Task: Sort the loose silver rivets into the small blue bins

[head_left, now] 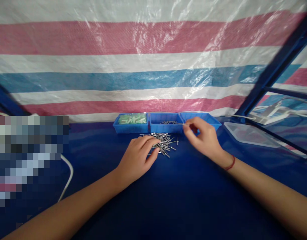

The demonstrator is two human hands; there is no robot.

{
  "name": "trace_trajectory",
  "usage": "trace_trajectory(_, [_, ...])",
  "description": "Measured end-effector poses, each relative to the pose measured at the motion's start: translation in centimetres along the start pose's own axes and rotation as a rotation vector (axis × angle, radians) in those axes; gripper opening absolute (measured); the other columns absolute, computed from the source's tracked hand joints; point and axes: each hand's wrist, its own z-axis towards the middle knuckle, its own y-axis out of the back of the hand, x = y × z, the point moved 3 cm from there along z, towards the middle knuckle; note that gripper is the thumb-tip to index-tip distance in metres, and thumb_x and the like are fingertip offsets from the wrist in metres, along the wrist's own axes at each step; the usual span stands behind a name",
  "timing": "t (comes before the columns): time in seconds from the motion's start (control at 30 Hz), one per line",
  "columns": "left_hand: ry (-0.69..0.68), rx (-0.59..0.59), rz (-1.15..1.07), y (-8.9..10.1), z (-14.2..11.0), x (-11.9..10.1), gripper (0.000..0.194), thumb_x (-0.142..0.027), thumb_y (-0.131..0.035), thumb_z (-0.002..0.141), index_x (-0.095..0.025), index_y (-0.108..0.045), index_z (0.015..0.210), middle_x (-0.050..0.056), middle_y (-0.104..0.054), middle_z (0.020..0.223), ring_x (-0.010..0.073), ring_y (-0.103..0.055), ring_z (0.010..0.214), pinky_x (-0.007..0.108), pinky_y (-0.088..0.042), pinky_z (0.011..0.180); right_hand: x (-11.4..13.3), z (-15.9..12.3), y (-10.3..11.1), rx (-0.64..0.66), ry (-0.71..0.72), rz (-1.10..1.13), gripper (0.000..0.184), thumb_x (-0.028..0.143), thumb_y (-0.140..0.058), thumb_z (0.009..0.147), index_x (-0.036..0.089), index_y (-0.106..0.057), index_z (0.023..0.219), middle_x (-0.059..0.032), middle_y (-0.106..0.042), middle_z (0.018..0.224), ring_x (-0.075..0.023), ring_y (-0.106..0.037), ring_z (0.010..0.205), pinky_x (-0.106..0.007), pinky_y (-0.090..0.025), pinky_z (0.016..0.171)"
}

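A loose pile of silvery blind rivets (164,145) lies on the dark blue tabletop. My left hand (136,155) rests at the pile's left side, thumb and forefinger apart with their tips touching the rivets; its other fingertips are partly hidden. My right hand (203,136) is raised by the front of the blue bins, thumb and forefinger pinched on a thin rivet that points left. Just beyond it, the middle blue bin (158,128) holds some rivets. The right blue bin (213,122) is partly covered by my right hand, so its inside is mostly hidden.
The left blue bin (131,129) holds pale green packets. A clear plastic lid (250,135) lies at the right, near a white power strip (268,113). A white cable (70,170) curves at the left beside a pixelated area. Striped sheeting (143,80) hangs behind, between blue frame posts.
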Motion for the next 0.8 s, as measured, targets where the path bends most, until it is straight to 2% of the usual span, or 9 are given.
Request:
trace_trajectory(0.1, [0.016, 0.108, 0.135, -0.3, -0.2, 0.4, 0.017, -0.025, -0.053, 0.086, -0.019, -0.061, 0.099, 0.007, -0.062, 0.110, 0.0242, -0.057, 0.098, 0.039, -0.043, 0.081, -3.8, 0.8, 1.3, -0.135, -0.207, -0.200, 0.013, 0.026, -0.051, 0.084, 0.018, -0.055, 0.075, -0.0025, -0.057, 0.064, -0.0159, -0.052, 0.057, -0.028, -0.038, 0.056])
trace_trajectory(0.2, [0.033, 0.156, 0.178, -0.4, -0.3, 0.7, 0.012, -0.026, -0.056, 0.082, -0.018, -0.063, 0.088, 0.007, -0.062, 0.109, 0.0249, -0.057, 0.096, 0.039, -0.043, 0.078, -6.0, 1.0, 1.5, -0.070, -0.179, -0.466, 0.014, 0.027, -0.053, 0.082, 0.016, -0.060, 0.083, -0.0087, -0.060, 0.075, -0.0225, -0.055, 0.068, -0.032, -0.038, 0.060])
trace_trajectory(0.27, [0.021, 0.168, 0.179, -0.4, -0.3, 0.7, 0.009, -0.023, -0.056, 0.082, -0.019, -0.064, 0.083, 0.006, -0.062, 0.108, 0.0243, -0.056, 0.097, 0.039, -0.042, 0.079, -6.2, 0.8, 1.2, -0.056, -0.130, -0.545, 0.018, 0.029, -0.053, 0.082, 0.015, -0.061, 0.090, -0.0108, -0.061, 0.079, -0.0254, -0.055, 0.073, -0.035, -0.039, 0.063])
trace_trajectory(0.37, [0.022, 0.194, 0.170, -0.5, -0.4, 0.5, 0.014, -0.022, -0.052, 0.087, -0.019, -0.064, 0.081, 0.004, -0.063, 0.107, 0.0231, -0.056, 0.097, 0.038, -0.040, 0.079, -4.5, 0.4, 0.5, -0.032, -0.047, -0.453, 0.018, 0.030, -0.052, 0.084, 0.016, -0.060, 0.092, -0.0103, -0.062, 0.082, -0.0256, -0.055, 0.077, -0.037, -0.041, 0.069])
trace_trajectory(0.5, [0.041, 0.194, 0.204, -0.6, -0.4, 0.2, 0.017, -0.023, -0.047, 0.092, -0.018, -0.062, 0.086, 0.005, -0.063, 0.104, 0.0232, -0.055, 0.097, 0.038, -0.039, 0.078, 0.5, -0.7, -1.3, 0.149, 0.109, -0.143, 0.013, 0.024, -0.049, 0.087, 0.018, -0.059, 0.086, -0.0067, -0.063, 0.082, -0.0211, -0.056, 0.077, -0.036, -0.042, 0.072])
trace_trajectory(0.63, [0.009, 0.165, 0.227, -0.6, -0.3, -0.4, 0.020, -0.022, -0.042, 0.095, -0.017, -0.060, 0.090, 0.004, -0.065, 0.090, 0.0219, -0.057, 0.086, 0.038, -0.038, 0.075, 5.0, -2.3, -2.4, 0.276, 0.289, -0.090, 0.016, 0.026, -0.052, 0.087, 0.016, -0.062, 0.092, -0.0079, -0.066, 0.088, -0.0209, -0.056, 0.080, -0.035, -0.039, 0.070])
trace_trajectory(0.7, [-0.021, 0.132, 0.177, -0.5, -0.3, -0.7, 0.021, -0.021, -0.039, 0.096, -0.017, -0.059, 0.090, 0.003, -0.066, 0.087, 0.0199, -0.058, 0.083, 0.036, -0.039, 0.074, 5.8, -2.8, -2.6, 0.311, 0.312, -0.100, 0.016, 0.025, -0.050, 0.089, 0.015, -0.063, 0.092, -0.0080, -0.067, 0.087, -0.0202, -0.055, 0.078, -0.034, -0.039, 0.069])
trace_trajectory(0.8, [-0.051, 0.072, 0.060, -0.3, -0.2, -0.8, 0.020, -0.022, -0.040, 0.095, -0.017, -0.059, 0.091, 0.003, -0.067, 0.089, 0.0174, -0.059, 0.083, 0.032, -0.040, 0.075, 5.8, -2.9, -2.7, 0.343, 0.281, -0.063, 0.018, 0.023, -0.048, 0.091, 0.016, -0.064, 0.092, -0.0077, -0.068, 0.088, -0.0192, -0.056, 0.078, -0.034, -0.040, 0.070])
